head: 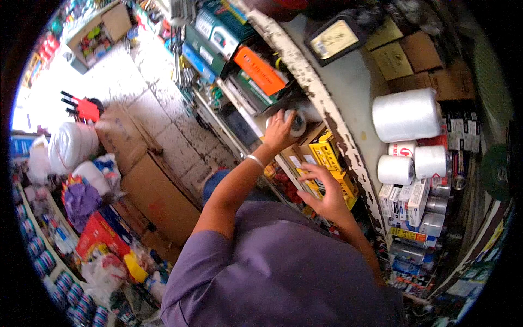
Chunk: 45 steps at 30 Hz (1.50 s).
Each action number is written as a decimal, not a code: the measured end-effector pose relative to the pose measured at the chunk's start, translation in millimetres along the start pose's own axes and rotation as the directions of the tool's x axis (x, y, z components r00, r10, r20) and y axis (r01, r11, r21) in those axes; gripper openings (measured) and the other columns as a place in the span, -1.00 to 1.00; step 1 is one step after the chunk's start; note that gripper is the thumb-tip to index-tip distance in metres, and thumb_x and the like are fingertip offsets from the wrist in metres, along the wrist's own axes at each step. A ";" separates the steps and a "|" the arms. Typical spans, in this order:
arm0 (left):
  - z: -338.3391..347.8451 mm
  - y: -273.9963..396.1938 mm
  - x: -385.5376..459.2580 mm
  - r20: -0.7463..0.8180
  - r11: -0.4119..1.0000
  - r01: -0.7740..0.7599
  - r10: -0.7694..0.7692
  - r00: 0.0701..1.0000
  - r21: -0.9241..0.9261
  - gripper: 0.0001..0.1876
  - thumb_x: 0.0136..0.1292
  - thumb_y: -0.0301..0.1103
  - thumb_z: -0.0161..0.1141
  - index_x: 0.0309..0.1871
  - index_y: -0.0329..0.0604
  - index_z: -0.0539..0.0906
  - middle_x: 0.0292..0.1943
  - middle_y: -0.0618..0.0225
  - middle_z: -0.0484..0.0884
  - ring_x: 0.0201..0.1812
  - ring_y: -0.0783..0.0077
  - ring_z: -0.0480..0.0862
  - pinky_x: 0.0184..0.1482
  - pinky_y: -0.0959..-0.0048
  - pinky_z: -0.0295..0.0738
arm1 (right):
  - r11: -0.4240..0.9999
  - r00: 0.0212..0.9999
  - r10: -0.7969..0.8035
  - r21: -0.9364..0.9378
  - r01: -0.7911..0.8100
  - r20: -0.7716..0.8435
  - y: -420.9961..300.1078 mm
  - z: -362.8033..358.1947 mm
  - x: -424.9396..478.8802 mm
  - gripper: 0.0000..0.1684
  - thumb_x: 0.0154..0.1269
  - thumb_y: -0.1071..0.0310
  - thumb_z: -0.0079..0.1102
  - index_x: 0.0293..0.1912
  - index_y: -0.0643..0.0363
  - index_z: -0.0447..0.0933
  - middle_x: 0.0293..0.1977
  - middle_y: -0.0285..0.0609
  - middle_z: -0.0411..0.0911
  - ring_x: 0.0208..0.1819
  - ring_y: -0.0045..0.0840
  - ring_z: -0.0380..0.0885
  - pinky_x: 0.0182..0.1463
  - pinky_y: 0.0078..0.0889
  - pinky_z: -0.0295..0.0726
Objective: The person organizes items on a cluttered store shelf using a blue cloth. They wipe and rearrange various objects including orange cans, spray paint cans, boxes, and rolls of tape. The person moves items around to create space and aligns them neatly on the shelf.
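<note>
My left hand [280, 131], with a pale bangle at the wrist, is closed around a white roll [301, 124] with a dark core. The roll stands on the shelf beside the boxes; its exact kind is hard to tell. To the right and nearer my body, my right hand [327, 196] hangs with fingers spread and nothing in it. Yellow-and-black boxes [325, 154] are just beyond that hand. Above the roll lies an orange box [259, 70] on top of a green box [255, 90].
A shelf edge with peeling white paint [327, 102] runs along my right. Past it are large white twine spools [404, 115] and small white cartons [419, 200]. Flattened cardboard boxes [161, 200] lean at left, near plastic-wrapped goods [73, 145]. Floor tiles [153, 108] show between.
</note>
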<state>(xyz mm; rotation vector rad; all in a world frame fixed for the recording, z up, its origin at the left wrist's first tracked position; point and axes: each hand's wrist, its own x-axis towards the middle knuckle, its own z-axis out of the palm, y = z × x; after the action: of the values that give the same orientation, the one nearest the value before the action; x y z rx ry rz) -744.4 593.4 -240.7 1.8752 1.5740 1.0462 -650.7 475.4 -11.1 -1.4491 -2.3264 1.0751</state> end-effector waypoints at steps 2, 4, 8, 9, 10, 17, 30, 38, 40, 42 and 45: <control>-10.0 2.4 -2.8 -0.074 0.995 -0.021 0.014 0.997 -0.097 0.00 -0.30 -0.12 0.48 0.29 -0.12 0.20 0.12 -0.21 0.30 0.06 -0.19 0.41 0.11 0.11 0.35 | 0.995 0.998 -0.043 -0.095 0.039 -0.038 14.7 14.9 16.8 -0.30 0.01 0.39 0.33 0.16 0.26 0.27 0.08 -0.01 0.39 0.07 -0.36 0.44 0.13 -0.33 0.39; -39.9 2.9 -15.8 -0.103 0.971 -0.003 -0.022 0.994 -0.239 -0.01 -0.30 -0.14 0.47 0.28 -0.12 0.20 0.13 -0.21 0.30 0.07 -0.21 0.41 0.12 0.11 0.34 | 0.971 0.983 -0.127 -0.221 0.095 -0.132 18.6 27.2 32.5 -0.27 0.00 0.38 0.34 0.17 0.26 0.26 0.12 0.02 0.33 0.11 -0.30 0.40 0.12 -0.32 0.41; -182.8 33.3 -56.4 0.163 0.904 -0.100 0.182 0.970 -0.417 -0.04 -0.24 -0.13 0.41 0.30 -0.16 0.20 0.08 -0.08 0.42 0.05 -0.07 0.49 0.08 0.20 0.42 | 0.931 0.962 -0.257 -0.291 0.221 -0.092 -3.5 24.6 36.5 -0.03 -0.11 0.14 0.44 0.25 0.21 0.16 0.21 0.20 0.16 0.27 0.03 0.15 0.32 -0.01 0.12; -210.6 43.8 -64.0 0.159 0.885 -0.172 0.262 0.952 -0.433 -0.04 -0.26 -0.12 0.42 0.28 -0.21 0.21 0.04 -0.06 0.44 0.03 -0.07 0.50 0.07 0.20 0.42 | 0.944 0.963 -0.267 -0.209 0.254 -0.034 -9.9 22.6 36.7 -0.01 -0.12 0.06 0.44 0.25 0.19 0.16 0.25 0.24 0.10 0.31 0.08 0.08 0.35 0.03 0.03; -234.2 54.7 -68.1 0.148 0.849 -0.248 0.352 0.924 -0.467 -0.03 -0.28 -0.11 0.43 0.26 -0.27 0.22 0.04 -0.05 0.45 0.03 -0.05 0.51 0.06 0.18 0.43 | 0.891 0.927 -0.374 -0.266 0.367 0.026 -12.2 14.5 31.5 0.02 -0.15 0.00 0.46 0.24 0.16 0.17 0.27 0.25 0.07 0.29 0.10 0.10 0.33 0.04 0.10; -273.5 139.8 -15.6 -0.183 0.417 -0.432 0.516 0.837 -0.799 0.16 -0.43 -0.17 0.57 0.32 -0.25 0.12 0.17 -0.01 0.32 0.19 0.00 0.39 0.22 0.18 0.25 | 0.716 0.653 -0.694 -0.381 0.585 -0.302 -68.1 -74.1 -13.4 0.21 -0.23 -0.14 0.51 0.30 0.13 0.03 0.17 0.23 0.16 0.14 -0.05 0.35 0.14 -0.03 0.42; -174.7 216.2 146.8 -0.255 0.814 -0.471 0.402 0.879 -0.341 0.01 -0.21 -0.26 0.48 0.29 -0.31 0.07 0.09 -0.15 0.35 0.12 -0.12 0.39 0.11 0.17 0.37 | 0.949 0.565 -0.310 -0.286 0.134 -0.764 -26.5 -83.4 -89.2 -0.23 -0.04 0.39 0.39 0.15 0.32 0.24 0.08 0.11 0.37 -0.04 -0.22 0.51 0.11 -0.18 0.37; -187.1 188.8 82.4 -0.589 0.657 -0.742 0.550 0.592 -0.133 -0.27 -0.07 -0.41 0.33 0.21 -0.39 0.28 0.08 -0.09 0.41 0.03 0.00 0.47 0.18 0.19 0.27 | 0.944 0.539 -0.322 -0.305 0.125 -0.778 -17.3 -70.1 -85.6 -0.24 -0.11 0.47 0.40 0.12 0.33 0.27 0.02 0.10 0.43 0.09 -0.20 0.40 0.14 -0.20 0.34; -159.3 138.5 22.7 -0.526 0.592 -0.785 0.616 0.586 -0.182 -0.61 -0.09 -0.53 0.21 -0.10 -0.34 0.48 -0.24 0.08 0.52 -0.22 0.10 0.52 -0.13 0.24 0.38 | 0.960 0.561 -0.278 -0.200 0.197 -0.780 -19.4 -76.9 -92.6 -0.32 -0.07 0.48 0.35 0.08 0.35 0.29 -0.05 0.06 0.46 0.02 -0.20 0.44 0.10 -0.22 0.38; -119.6 89.4 -24.3 -0.343 0.633 -0.726 0.641 0.686 -0.269 -0.69 -0.07 -0.55 0.21 -0.19 -0.29 0.49 -0.39 0.14 0.53 -0.37 0.10 0.53 -0.34 0.25 0.41 | 0.941 0.455 -0.251 -0.105 0.322 -0.855 -23.2 -73.9 -88.1 -0.43 -0.03 0.45 0.32 0.01 0.35 0.37 -0.15 0.01 0.49 -0.07 -0.23 0.49 0.03 -0.26 0.43; -50.3 40.9 -41.2 -0.177 0.920 -0.207 0.155 0.972 -0.332 -0.68 0.00 -0.49 0.23 -0.12 -0.24 0.49 -0.24 0.09 0.53 -0.23 -0.08 0.52 -0.14 0.17 0.44 | 0.927 0.521 -0.361 -0.237 0.291 -0.773 -23.1 -67.5 -82.7 -0.44 0.11 0.40 0.24 0.09 0.32 0.28 -0.17 -0.06 0.50 -0.04 -0.37 0.45 0.02 -0.24 0.42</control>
<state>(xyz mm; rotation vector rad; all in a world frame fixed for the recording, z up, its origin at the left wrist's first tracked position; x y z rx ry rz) -761.6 538.5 -189.8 1.7512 1.2032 1.4709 -590.9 431.9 69.3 -1.0871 -1.8123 0.1117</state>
